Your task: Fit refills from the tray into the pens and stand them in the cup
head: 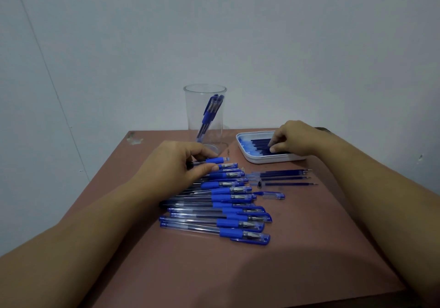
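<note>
Your left hand sits at the far end of the row of pens, thumb and fingers pinching the farthest pen. Just beyond it stands the clear cup, with a few pens inside. To the right, loose refills and a cap lie near the white tray, where your right hand curls its fingertips around the tray refills.
</note>
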